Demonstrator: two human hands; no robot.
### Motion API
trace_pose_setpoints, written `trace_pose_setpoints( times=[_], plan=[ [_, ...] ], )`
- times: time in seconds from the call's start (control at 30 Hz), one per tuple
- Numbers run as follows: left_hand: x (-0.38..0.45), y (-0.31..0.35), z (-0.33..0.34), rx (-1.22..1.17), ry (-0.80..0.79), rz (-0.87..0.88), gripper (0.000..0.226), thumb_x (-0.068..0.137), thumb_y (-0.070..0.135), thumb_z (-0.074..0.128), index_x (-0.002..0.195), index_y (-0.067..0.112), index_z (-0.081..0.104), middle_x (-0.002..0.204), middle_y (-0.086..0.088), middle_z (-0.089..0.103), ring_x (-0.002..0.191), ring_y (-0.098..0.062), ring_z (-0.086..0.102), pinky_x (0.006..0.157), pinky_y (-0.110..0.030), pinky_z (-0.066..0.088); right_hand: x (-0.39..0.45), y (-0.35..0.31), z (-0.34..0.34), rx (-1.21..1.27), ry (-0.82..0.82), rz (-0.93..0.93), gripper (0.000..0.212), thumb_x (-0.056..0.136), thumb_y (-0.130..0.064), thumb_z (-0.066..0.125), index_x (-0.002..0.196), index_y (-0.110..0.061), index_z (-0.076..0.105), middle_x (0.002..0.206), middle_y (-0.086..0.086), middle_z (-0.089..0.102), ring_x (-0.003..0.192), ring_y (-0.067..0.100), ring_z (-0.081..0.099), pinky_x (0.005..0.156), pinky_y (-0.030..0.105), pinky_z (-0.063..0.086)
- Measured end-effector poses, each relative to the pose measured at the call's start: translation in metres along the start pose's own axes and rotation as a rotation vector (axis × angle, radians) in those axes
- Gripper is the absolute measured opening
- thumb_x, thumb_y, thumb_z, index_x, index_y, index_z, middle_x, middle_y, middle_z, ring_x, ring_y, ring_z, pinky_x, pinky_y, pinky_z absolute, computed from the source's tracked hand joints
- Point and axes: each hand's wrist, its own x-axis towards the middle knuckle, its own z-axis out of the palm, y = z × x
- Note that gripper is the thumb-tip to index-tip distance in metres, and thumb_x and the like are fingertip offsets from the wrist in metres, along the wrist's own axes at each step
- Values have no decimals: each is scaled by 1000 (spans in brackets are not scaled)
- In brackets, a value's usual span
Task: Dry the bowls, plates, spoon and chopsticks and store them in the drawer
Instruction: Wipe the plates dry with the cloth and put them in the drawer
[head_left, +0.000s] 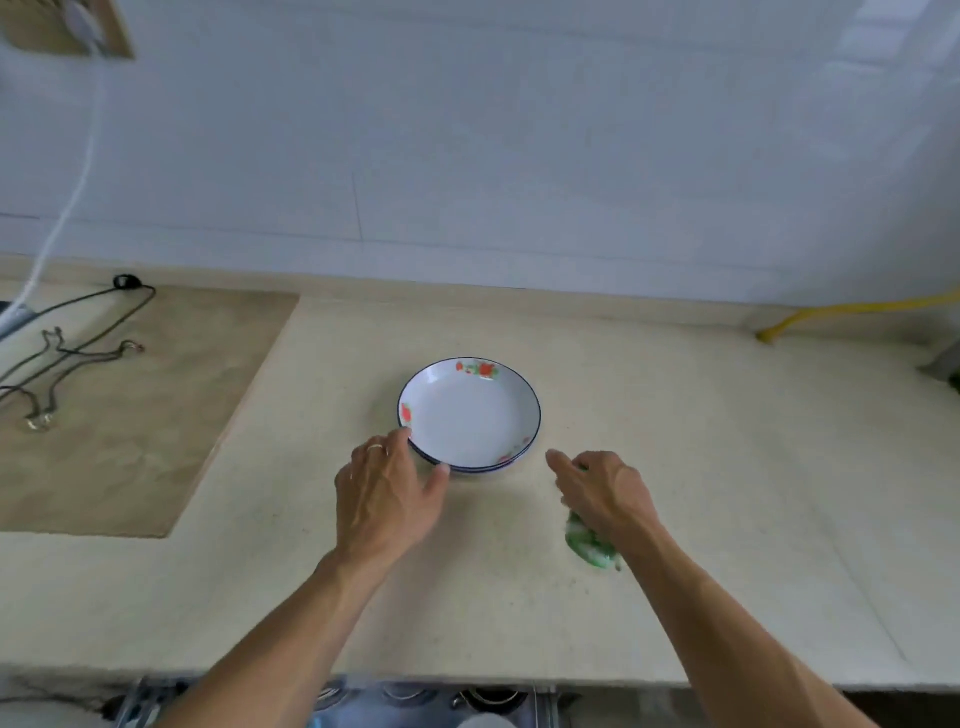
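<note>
Two stacked white plates with blue rims and red flower prints sit on the beige counter. My left hand is at the stack's near left edge, fingers spread, thumb and fingertips touching the rim. My right hand is to the right of the plates, holding a green and white cloth bunched under the palm, forefinger pointing toward the plates. Below the counter edge an open drawer with a metal rack shows dishes inside, mostly hidden by my arms.
A brown board lies inset at the counter's left, with dark cables on it. A white cord hangs down the tiled wall. A yellow hose runs along the back right.
</note>
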Motion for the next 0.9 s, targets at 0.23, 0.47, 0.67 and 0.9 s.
trace_pose_setpoints(
  times=[0.23, 0.47, 0.67, 0.9],
  plan=[
    [66, 8, 24, -65, -51, -178, 58, 90, 43, 62, 134, 10, 45, 127, -8, 48, 122, -28, 50, 91, -40, 47, 87, -11, 13, -54, -145, 8, 50, 93, -56, 51, 73, -11, 58, 71, 2, 58, 64, 18, 55, 55, 28, 37],
    [94, 7, 37, -121, -146, -333, 49, 83, 16, 67, 126, 5, 45, 128, -14, 42, 103, -37, 59, 77, -34, 43, 116, -17, 34, -157, -194, -35, 43, 84, -53, 66, 94, -12, 63, 79, 1, 61, 70, 16, 58, 52, 26, 39],
    [84, 16, 39, -109, -168, -376, 54, 82, 15, 71, 126, 3, 41, 131, -13, 38, 100, -37, 62, 71, -34, 46, 110, -19, 22, -239, -200, -20, 39, 84, -43, 66, 106, -12, 56, 85, 0, 55, 80, 21, 58, 59, 27, 43],
    [66, 28, 45, -99, -160, -397, 60, 78, 17, 74, 127, 5, 41, 129, -9, 39, 120, -30, 50, 77, -39, 50, 97, -9, 7, -307, -188, -10, 32, 85, -45, 66, 95, -17, 53, 80, -2, 56, 82, 21, 62, 65, 30, 48]
  ],
)
